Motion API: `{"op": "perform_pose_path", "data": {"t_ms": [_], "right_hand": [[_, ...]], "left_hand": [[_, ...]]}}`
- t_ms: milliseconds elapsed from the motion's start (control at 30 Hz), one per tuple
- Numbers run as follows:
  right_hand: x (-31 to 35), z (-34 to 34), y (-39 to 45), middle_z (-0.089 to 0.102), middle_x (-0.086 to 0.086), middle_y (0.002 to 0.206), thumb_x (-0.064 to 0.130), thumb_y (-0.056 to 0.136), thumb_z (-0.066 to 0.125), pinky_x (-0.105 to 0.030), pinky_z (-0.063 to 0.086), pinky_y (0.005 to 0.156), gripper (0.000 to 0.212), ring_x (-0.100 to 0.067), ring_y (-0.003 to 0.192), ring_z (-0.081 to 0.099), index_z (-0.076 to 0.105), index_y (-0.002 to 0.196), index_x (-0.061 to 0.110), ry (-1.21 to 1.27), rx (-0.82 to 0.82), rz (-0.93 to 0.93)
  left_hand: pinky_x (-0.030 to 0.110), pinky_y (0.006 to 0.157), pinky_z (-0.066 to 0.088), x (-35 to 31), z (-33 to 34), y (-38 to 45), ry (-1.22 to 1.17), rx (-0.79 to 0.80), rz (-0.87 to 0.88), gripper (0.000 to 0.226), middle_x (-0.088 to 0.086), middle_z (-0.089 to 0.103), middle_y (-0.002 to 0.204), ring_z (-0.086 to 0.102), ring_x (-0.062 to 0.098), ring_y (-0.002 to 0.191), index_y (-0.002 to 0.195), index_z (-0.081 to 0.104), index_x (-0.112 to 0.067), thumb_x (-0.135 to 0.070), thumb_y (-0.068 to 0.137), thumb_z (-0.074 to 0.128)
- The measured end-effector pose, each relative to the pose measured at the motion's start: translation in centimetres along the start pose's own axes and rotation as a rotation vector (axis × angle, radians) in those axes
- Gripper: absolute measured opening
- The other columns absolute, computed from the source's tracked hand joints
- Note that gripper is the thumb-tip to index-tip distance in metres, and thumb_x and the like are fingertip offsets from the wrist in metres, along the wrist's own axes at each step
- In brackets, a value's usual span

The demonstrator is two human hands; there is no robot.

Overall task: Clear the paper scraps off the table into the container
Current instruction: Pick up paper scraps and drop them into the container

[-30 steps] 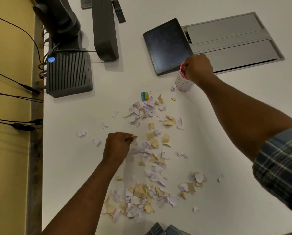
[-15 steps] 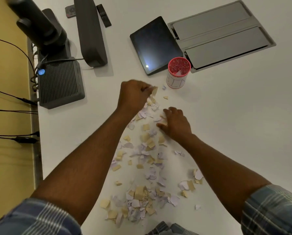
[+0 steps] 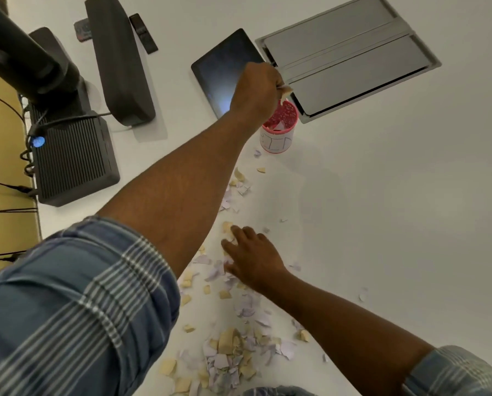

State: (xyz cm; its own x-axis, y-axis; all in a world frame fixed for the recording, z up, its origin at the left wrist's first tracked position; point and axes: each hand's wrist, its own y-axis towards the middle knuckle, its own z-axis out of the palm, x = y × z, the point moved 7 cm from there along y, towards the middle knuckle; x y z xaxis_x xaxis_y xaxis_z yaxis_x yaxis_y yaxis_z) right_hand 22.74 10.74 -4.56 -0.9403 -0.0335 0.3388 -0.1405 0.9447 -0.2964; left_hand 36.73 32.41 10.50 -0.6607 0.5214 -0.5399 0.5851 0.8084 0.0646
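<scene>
Yellow and pale lilac paper scraps (image 3: 233,350) lie scattered in a long patch on the white table (image 3: 382,224). A small white container with a pink rim (image 3: 279,135) stands upright beyond the scraps, with scraps inside it. My left hand (image 3: 257,87) hovers just above the container's rim, fingers pinched on a few scraps that hang from them. My right hand (image 3: 252,257) rests flat on the scraps in the middle of the patch, fingers spread, and hides what is under the palm.
A dark tablet (image 3: 225,72) lies just behind the container, next to a grey metal floor-box lid (image 3: 350,58). Black devices (image 3: 70,155) with cables, a dark speaker bar (image 3: 119,61) and a small remote (image 3: 143,32) stand at the far left.
My left hand carried its scraps from the pile up to the container's rim. My right hand left the container, came down to the pile and slid toward me.
</scene>
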Motion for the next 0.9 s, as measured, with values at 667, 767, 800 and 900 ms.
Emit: {"op": "perform_pose_path", "data": {"t_ms": [667, 767, 800, 900], "right_hand": [[-1.8, -1.4, -2.5, 0.06, -0.01, 0.093, -0.007, 0.084, 0.053, -0.039, 0.054, 0.066, 0.026, -0.026, 0.081, 0.058, 0.061, 0.105, 0.005, 0.181, -0.072, 0.013], [-3.3, -2.7, -2.9, 0.065, -0.009, 0.102, -0.005, 0.084, 0.054, -0.038, 0.054, 0.074, 0.032, -0.026, 0.088, 0.063, 0.064, 0.111, 0.01, 0.307, -0.145, 0.078], [-3.8, -3.2, -3.1, 0.067, -0.008, 0.102, -0.001, 0.087, 0.056, -0.037, 0.054, 0.075, 0.029, -0.025, 0.088, 0.065, 0.066, 0.111, 0.011, 0.347, -0.179, 0.1], [-4.8, -5.3, -3.6, 0.071, -0.005, 0.099, 0.009, 0.09, 0.06, -0.036, 0.054, 0.074, 0.019, -0.025, 0.085, 0.067, 0.07, 0.105, 0.013, 0.423, -0.273, 0.134]], "left_hand": [[0.024, 0.083, 0.047, 1.7, 4.1, -0.6, 0.072, 0.153, 0.013, 0.029, 0.006, 0.068, 0.107, 0.06, 0.022, 0.104, 0.112, 0.068, -0.013, -0.025, 0.085, 0.063], [0.02, 0.079, 0.048, 4.3, 2.4, -2.4, -0.078, -0.048, -0.047, 0.023, 0.009, 0.072, 0.101, 0.065, 0.019, 0.093, 0.107, 0.07, -0.01, -0.021, 0.089, 0.06], [0.023, 0.078, 0.051, 5.4, 2.0, -3.3, -0.079, -0.087, -0.058, 0.021, 0.011, 0.072, 0.096, 0.066, 0.022, 0.088, 0.102, 0.071, -0.008, -0.019, 0.089, 0.058], [0.038, 0.087, 0.05, 9.5, 2.2, -6.6, 0.042, -0.062, -0.128, 0.026, 0.013, 0.069, 0.106, 0.061, 0.032, 0.101, 0.108, 0.068, -0.01, -0.021, 0.09, 0.054]]}}
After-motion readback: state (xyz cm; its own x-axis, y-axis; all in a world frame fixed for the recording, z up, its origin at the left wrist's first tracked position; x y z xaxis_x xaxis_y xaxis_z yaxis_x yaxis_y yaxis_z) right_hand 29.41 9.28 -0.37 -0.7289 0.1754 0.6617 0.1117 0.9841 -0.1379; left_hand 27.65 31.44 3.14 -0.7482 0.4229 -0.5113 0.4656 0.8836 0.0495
